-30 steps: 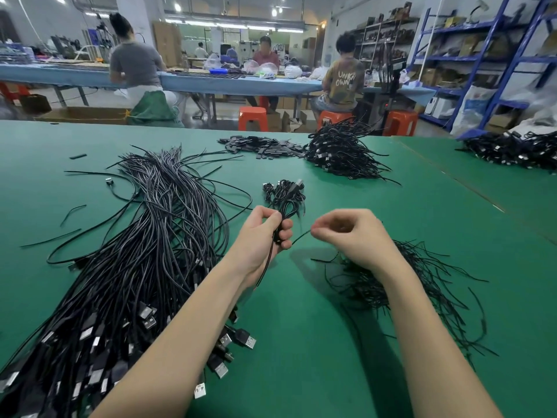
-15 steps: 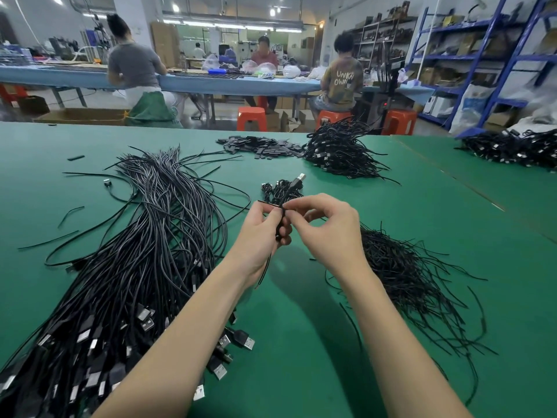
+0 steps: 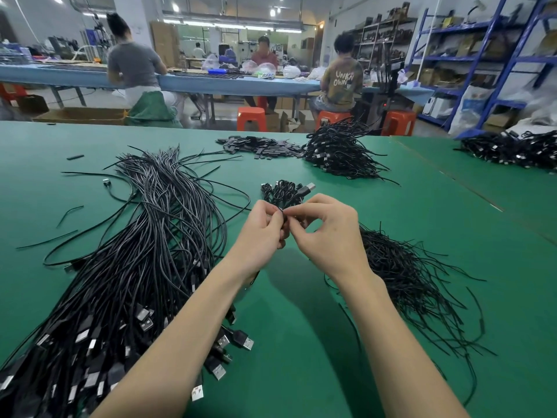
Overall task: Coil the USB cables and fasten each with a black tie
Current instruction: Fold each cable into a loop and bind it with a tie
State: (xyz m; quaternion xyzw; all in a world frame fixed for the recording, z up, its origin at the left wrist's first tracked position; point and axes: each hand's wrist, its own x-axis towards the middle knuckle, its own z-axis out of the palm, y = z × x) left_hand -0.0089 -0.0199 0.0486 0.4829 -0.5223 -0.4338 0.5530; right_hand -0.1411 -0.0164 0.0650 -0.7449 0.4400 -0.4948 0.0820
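Green tabletop [image 3: 301, 342]; long bundle of loose USB cables [image 3: 135, 267] on its left side; heap of black ties [image 3: 407, 276] at right; left hand [image 3: 265, 227] grips a coiled cable [image 3: 283, 193] above the tabletop centre; right hand [image 3: 328, 233] pinches a black tie [image 3: 280, 210] at the coil, both grips clenched.

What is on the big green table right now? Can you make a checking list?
Surface: green table, a seam at right.
Job's things: coiled cable held above table; pile of black ties at right.
Clutter: stray tie pieces far left.
Grippers: left hand and right hand pinch a tie round the coil.
Cables: uncoiled USB cables at left; finished bundles beyond.
Surroundings: seated workers, blue shelves.
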